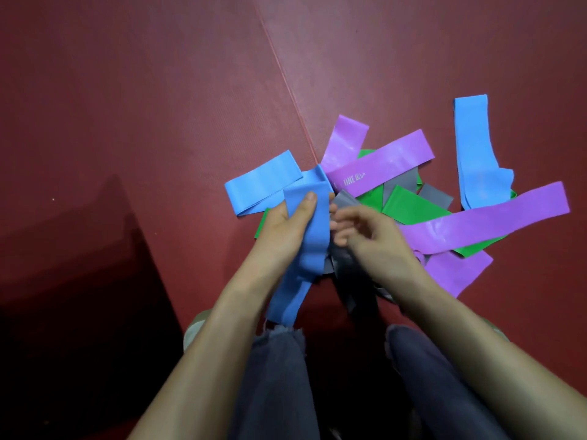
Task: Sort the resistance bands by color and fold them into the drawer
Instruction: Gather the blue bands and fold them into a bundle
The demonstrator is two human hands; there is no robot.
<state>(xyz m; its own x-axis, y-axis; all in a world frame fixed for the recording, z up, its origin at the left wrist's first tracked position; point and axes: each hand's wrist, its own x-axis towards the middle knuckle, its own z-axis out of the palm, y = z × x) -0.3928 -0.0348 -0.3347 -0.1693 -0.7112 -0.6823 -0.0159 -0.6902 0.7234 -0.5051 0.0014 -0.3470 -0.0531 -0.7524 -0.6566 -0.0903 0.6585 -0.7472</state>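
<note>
- Left hand (286, 225) has its fingers clamped on a blue band (313, 249), centre frame.
- Right hand (365, 236) is blurred over a grey band (347, 200); cannot tell its fingers' state.
- Mixed pile (409, 211) lies right of centre on the red floor (158, 122).

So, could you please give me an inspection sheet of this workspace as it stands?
Surface: red mat with a seam running across it.
Job's things: mixed pile of blue, purple, green and grey bands, overlapping and unsorted; no drawer seen.
Clutter: nothing seen.
Grippers: left hand grips a blue band, thumb on top; right hand is blurred over a grey band, grip unclear.
Cables: nothing seen.
Surroundings: the person's legs in dark jeans at the bottom; a dark shape at lower left, cannot tell what.
</note>
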